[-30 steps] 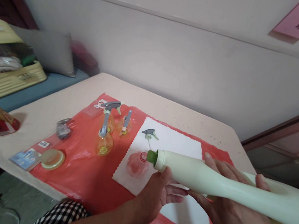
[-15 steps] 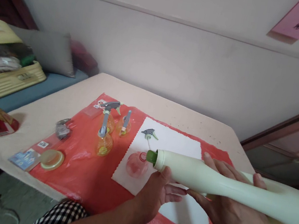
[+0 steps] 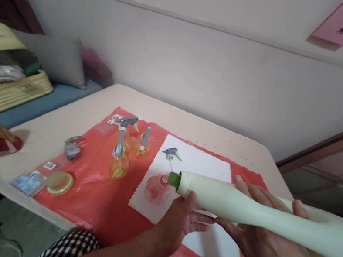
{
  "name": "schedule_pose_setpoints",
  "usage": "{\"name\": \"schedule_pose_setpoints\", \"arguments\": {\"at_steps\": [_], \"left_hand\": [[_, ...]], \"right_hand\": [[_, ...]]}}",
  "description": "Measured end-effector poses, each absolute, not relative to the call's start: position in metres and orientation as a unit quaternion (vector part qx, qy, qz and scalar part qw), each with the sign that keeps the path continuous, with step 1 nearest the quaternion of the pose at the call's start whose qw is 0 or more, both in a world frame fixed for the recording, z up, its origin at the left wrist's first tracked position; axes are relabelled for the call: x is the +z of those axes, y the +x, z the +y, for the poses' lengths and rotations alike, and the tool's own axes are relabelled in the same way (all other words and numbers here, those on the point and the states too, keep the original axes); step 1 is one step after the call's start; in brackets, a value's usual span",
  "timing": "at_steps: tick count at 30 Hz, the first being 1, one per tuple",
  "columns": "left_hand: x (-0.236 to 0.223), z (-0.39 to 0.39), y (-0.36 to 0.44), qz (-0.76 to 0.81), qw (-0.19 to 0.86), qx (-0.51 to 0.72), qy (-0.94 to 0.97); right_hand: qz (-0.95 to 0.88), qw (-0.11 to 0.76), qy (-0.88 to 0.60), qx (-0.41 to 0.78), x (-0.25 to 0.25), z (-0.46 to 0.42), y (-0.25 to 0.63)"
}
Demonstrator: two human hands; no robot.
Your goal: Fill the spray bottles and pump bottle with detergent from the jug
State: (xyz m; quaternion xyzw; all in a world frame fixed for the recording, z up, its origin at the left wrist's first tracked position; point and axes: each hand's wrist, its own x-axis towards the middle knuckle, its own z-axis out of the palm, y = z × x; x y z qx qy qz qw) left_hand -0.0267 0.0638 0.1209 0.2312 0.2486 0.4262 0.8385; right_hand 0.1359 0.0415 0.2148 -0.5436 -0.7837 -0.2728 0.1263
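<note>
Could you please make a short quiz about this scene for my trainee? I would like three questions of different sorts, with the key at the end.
1. True or false: the left hand is nearer than the right hand to the green spout of the pale green bottle.

2. Choose one. The round pink bottle rests on:
A) the yellow suitcase
B) the white sheet
C) the grey pillow

3. Fill the gap: to the left of the white sheet, ___ round bottles with spray heads fitted stand on the red sheet.

Key: 1. True. 2. B. 3. Three.
</note>
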Motion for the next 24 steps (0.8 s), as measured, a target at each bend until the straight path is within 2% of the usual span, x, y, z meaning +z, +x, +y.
{"name": "schedule_pose_setpoints", "arguments": {"at_steps": [24], "left_hand": [[0.1227, 0.0629, -0.0251, 0.242, 0.847, 0.427, 0.201]], "right_hand": [[-0.784, 0.111, -0.542, -0.281, 0.2114, 0.0420, 0.1366]]}}
